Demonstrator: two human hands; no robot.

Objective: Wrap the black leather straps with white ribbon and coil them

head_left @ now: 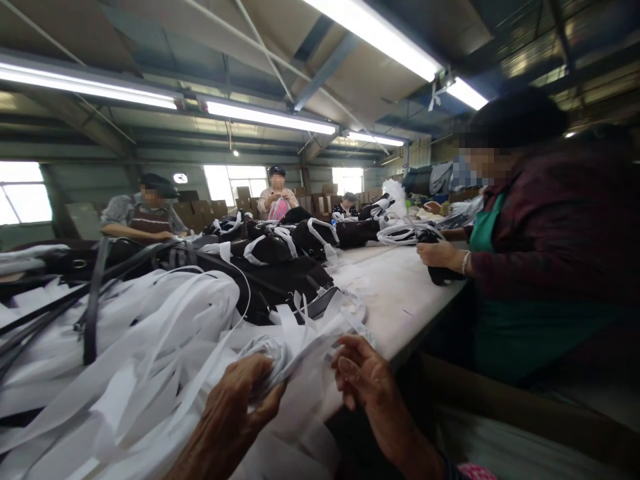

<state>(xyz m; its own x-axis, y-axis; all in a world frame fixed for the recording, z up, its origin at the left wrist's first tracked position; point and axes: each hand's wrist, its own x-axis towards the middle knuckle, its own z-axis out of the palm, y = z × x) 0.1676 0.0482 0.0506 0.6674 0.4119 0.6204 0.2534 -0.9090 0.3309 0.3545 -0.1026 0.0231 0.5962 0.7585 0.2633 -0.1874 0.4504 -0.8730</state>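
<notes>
My left hand (245, 393) is closed around a bundle of pale grey-white strips (273, 357) at the near side of the table. Thumb and fingers press on its two sides, and part of the bundle is hidden by the hand. Just to the right, my right hand (365, 380) is raised with its fingers half bent and apart. Its fingertips are close to the loose end of the strips; whether they touch is not clear. A big heap of white fabric strips (165, 333) lies left of and beyond my left hand.
Dark bags (280, 273) with white wrapping and black straps (93, 300) pile along the table (390, 287). At the right edge a co-worker in a green apron (530, 340) handles a dark item (443, 272). Several other people sit farther back, before stacked cardboard boxes (200, 210).
</notes>
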